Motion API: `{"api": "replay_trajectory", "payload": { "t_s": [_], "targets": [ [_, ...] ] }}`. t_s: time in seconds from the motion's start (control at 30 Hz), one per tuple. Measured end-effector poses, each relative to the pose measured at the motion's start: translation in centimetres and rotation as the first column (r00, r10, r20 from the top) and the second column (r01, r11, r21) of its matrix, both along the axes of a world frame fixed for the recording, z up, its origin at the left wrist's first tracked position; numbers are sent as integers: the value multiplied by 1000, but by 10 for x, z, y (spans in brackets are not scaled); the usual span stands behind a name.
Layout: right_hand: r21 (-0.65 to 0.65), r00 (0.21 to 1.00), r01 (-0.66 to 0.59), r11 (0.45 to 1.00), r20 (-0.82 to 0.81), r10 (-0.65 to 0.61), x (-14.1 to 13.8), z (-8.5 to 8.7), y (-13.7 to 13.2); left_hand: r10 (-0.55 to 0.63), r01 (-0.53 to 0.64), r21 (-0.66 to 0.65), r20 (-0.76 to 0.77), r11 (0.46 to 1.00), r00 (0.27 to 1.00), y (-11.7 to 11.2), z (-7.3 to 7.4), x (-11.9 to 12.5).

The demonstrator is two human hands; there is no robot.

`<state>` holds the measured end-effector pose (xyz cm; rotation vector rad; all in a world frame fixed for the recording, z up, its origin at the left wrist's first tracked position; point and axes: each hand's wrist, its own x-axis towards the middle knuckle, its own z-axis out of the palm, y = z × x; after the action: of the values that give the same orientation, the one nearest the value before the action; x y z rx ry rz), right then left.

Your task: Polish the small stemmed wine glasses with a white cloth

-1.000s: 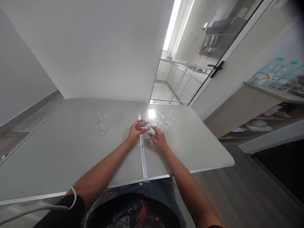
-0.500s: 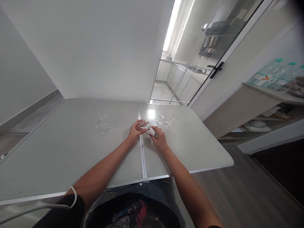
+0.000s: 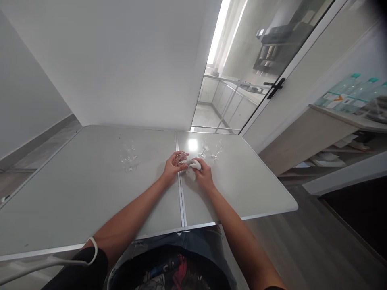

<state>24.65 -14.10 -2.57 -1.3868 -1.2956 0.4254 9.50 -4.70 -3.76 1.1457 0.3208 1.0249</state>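
Over the table's centre seam, my left hand (image 3: 171,167) is closed around the bowl of a clear stemmed glass (image 3: 182,158), which lies tilted on its side. My right hand (image 3: 205,175) pinches a white cloth (image 3: 196,164) against the stem end of that glass; the foot is hidden by the cloth. Just beyond my right hand stand two clear stemmed glasses, one wine glass (image 3: 203,153) and another wine glass (image 3: 216,155). Farther left, a group of clear glasses (image 3: 130,158) is hard to make out against the pale tabletop.
The pale folding table (image 3: 84,193) has a metal-edged seam down its middle. A white wall (image 3: 136,64) rises behind it, beside a glass door with a black handle (image 3: 276,89). At right, a wooden shelf (image 3: 314,133) carries plastic bottles (image 3: 347,92). A white cable (image 3: 45,266) hangs by my left arm.
The white cloth has shifted and turned around the stem end of the glass as my right fingers moved slightly. My left hand stays almost in place.
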Motion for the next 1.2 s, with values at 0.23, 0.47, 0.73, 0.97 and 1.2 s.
{"api": "replay_trajectory", "payload": {
  "t_s": [0.23, 0.47, 0.73, 0.97, 1.2],
  "targets": [
    [-2, 921, 275, 962, -285, -264, 21, -14, 5, 4, -1, -29, 101, 1000, 995, -3, 8, -1],
    [-24, 851, -124, 992, -516, 94, 14, -13, 11, 12, -8, -32, 127, 999, 992, -4, 10, -1],
    [-35, 885, -51, 998, -464, 29, 11, -11, 9, -36, 35, 32, 47, 999, 998, -7, 7, 0],
    [-56, 891, 118, 991, -434, -131, 20, -25, 12, -29, 33, 105, -42, 994, 999, -9, 5, 1],
    [-9, 855, -27, 1000, -518, 19, 11, -9, 8, 51, -48, 103, -33, 994, 998, -9, 10, -1]
  ]
}}
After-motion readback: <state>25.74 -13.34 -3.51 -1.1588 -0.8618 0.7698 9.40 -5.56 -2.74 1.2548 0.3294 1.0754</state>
